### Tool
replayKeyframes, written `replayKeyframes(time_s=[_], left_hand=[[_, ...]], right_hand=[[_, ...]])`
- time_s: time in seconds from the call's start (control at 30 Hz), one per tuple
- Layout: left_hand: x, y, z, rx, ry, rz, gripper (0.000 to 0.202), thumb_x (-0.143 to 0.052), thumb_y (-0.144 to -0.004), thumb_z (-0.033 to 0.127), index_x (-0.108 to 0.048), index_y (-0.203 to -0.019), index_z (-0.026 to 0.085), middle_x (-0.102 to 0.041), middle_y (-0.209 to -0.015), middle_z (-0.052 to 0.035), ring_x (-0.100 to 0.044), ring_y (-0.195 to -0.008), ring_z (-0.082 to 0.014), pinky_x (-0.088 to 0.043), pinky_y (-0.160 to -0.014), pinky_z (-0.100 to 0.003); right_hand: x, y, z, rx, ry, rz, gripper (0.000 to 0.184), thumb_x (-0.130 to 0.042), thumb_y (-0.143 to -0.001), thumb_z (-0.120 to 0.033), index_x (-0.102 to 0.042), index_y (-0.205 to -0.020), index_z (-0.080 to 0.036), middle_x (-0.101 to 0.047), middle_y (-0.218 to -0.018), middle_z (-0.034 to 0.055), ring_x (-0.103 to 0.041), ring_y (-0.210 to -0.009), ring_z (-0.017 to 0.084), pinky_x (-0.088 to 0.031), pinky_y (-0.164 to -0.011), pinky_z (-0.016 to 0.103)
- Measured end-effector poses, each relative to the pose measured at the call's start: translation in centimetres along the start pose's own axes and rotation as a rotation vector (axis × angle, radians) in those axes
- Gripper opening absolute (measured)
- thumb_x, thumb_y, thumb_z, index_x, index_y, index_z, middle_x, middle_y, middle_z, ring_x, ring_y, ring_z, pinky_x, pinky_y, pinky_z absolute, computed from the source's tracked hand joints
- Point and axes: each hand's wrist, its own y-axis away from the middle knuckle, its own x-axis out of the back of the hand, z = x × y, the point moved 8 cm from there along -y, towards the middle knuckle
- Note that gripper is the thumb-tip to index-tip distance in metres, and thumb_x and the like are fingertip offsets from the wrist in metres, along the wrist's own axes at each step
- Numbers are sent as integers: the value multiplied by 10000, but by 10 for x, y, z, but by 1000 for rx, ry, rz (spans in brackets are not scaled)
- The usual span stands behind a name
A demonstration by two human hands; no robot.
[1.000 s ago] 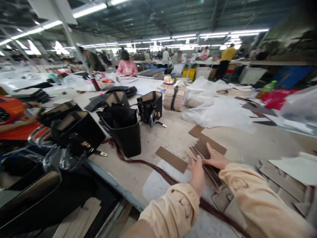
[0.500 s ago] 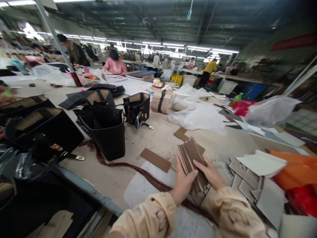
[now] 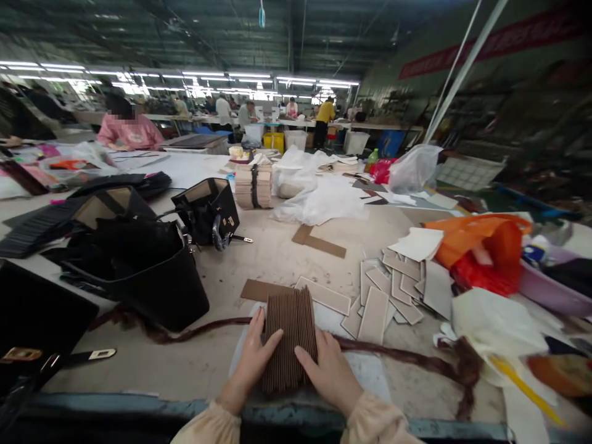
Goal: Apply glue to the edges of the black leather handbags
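A stack of thin brown rectangular pieces [image 3: 289, 333] stands on edge near the table's front, squeezed between my two hands. My left hand [image 3: 254, 351] presses its left side, thumb over the top edges. On the other side my right hand [image 3: 330, 367] grips it the same way. Beneath the stack runs a long dark brown strip of cloth [image 3: 398, 350], lying over a whitish sheet [image 3: 370, 370]. Just behind are a flat brown piece [image 3: 259, 290] and a beige rectangular piece with a pale edge [image 3: 326, 295].
Black handbags [image 3: 152, 271] stand at the left. Loose beige panels [image 3: 374, 308] are heaped at the right, beside an orange bag [image 3: 481, 240]. Farther back are a strapped bundle [image 3: 253, 185] and white plastic sheeting [image 3: 319, 197]. A person in pink [image 3: 129, 129] sits across the table.
Both hands have brought the brown stack left and nearer to me, down over the cloth strip. The view has swung to the right.
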Motion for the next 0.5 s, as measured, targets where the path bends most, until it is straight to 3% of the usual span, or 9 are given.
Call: replayKeyframes(time_s=[0.07,0.17,0.27,0.37,0.43,0.5], left_hand=[[5,-1,3,-18,56,19,802,-512,-824,541,-348,-1430,42,-302,-1514,-197,-228,-1433,-272,-168,-1185,-420],[16,2,7,-34,153,42,724,-537,-833,507,-397,-1407,89,-364,-1488,-171,-312,-1398,-263,-211,-1173,-398],[23,1,-3,19,270,3,678,-574,-827,486,-444,-1375,109,-445,-1434,-155,-404,-1340,-269,-274,-1142,-392],[27,-7,-18,85,316,-90,644,-594,-808,484,-499,-1329,117,-547,-1342,-136,-465,-1290,-278,-322,-1112,-399],[37,-18,-20,49,205,-108,641,-587,-796,475,-524,-1307,94,-553,-1335,-148,-460,-1291,-289,-307,-1119,-411],[46,-31,-13,-26,26,-156,622,-572,-783,472,-568,-1266,79,-564,-1319,-163,-472,-1275,-304,-301,-1118,-422]], right_hand=[[10,-14,7,0,-28,-15,646,-480,-870,-546,-470,-1381,-151,-561,-1267,156,-473,-1244,304,-336,-1081,444],[16,-33,14,-2,-89,-28,742,-428,-880,-546,-341,-1454,-85,-431,-1429,176,-358,-1356,266,-249,-1145,432],[-6,-34,10,-20,-152,-95,795,-421,-880,-530,-258,-1480,-34,-275,-1531,185,-226,-1431,245,-184,-1175,429],[-34,-16,-7,-69,-170,-92,848,-438,-888,-501,-144,-1499,9,-105,-1573,212,-75,-1465,260,-139,-1183,454],[-44,-4,-23,-57,-139,-65,868,-467,-888,-468,-102,-1500,28,-41,-1575,225,-18,-1465,275,-129,-1183,463],[-45,3,-33,-33,-83,-68,881,-501,-880,-462,-122,-1493,45,-67,-1565,247,-45,-1460,305,-158,-1176,472]])
